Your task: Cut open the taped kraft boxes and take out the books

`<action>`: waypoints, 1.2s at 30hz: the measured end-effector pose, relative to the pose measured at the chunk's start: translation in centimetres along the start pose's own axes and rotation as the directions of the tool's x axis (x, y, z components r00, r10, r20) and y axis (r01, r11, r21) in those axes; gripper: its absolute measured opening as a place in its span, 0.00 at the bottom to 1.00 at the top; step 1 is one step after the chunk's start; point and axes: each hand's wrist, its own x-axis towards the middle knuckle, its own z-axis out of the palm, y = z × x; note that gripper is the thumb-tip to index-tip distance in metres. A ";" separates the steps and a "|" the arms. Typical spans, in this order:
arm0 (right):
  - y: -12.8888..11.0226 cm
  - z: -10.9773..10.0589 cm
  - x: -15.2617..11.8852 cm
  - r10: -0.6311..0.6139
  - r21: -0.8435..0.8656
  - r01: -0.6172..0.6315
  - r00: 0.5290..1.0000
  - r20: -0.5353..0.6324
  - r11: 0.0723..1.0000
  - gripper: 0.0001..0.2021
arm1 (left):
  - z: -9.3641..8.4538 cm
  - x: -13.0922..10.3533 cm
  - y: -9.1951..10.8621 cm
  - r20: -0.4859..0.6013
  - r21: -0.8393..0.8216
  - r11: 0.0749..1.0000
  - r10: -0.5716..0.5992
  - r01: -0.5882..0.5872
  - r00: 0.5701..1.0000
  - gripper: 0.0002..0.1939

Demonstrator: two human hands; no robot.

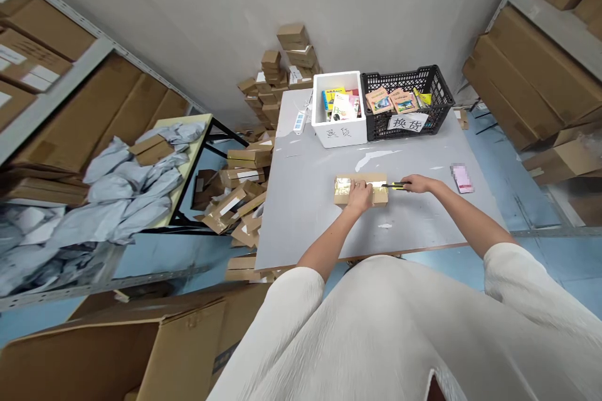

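A small cardboard box (339, 198) with shiny tape across its top lies on the grey table (301, 219) in front of me. My left hand (359, 195) presses on the top of this box and holds it, its fingers bent over the taped middle. In my right hand (416, 183) is a yellow and black utility knife (397, 186), gripped at its handle. The knife's tip reaches the right end of the box, over the tape. Whether the blade has gone into the tape is too small to tell.
Behind the box stand a white foam bin (339, 134) and a black plastic crate (439, 109), both holding small colourful packs. A pink item (463, 178) lies at the right. Cardboard boxes (247, 194) pile up left of the table; grey parcels (117, 191) cover a side table. A large open carton (188, 344) stands lower left.
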 end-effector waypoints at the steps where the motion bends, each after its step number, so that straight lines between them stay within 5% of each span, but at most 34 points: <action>1: 0.5 0.3 -0.2 -0.002 0.074 -0.001 0.999 0.037 0.997 0.14 | 0.0 0.0 0.0 0.003 -0.010 1.000 -0.002 0.002 1.000 0.34; 7: 2.6 1.7 -0.9 -0.017 0.263 0.001 0.998 0.056 0.965 0.18 | 0.5 0.2 0.1 0.007 0.010 1.000 0.002 -0.002 1.000 0.35; 17: 1.7 5.1 -0.9 -0.060 0.482 0.073 0.997 -0.042 0.873 0.18 | 0.6 0.1 -0.1 0.000 0.050 0.999 -0.003 0.003 1.000 0.34; 23: 2.5 6.2 -2.7 -0.102 0.496 0.055 0.993 0.068 0.866 0.20 | 0.2 0.1 0.0 -0.010 0.059 0.998 -0.011 0.011 1.000 0.35; 26: 2.4 6.8 -3.6 -0.087 0.497 0.059 0.996 0.035 0.866 0.21 | 0.0 0.4 -0.3 -0.007 0.053 0.998 0.015 -0.015 1.000 0.35; 32: 2.8 5.8 -5.0 -0.034 0.574 -0.022 0.996 0.088 0.818 0.21 | 0.6 0.3 -0.8 -0.037 -0.003 0.999 0.041 -0.041 0.998 0.40; 36: 3.1 4.6 -5.5 0.037 0.615 -0.032 0.999 0.004 0.788 0.21 | 0.9 -0.1 -0.8 -0.076 -0.018 0.999 0.050 -0.051 0.996 0.39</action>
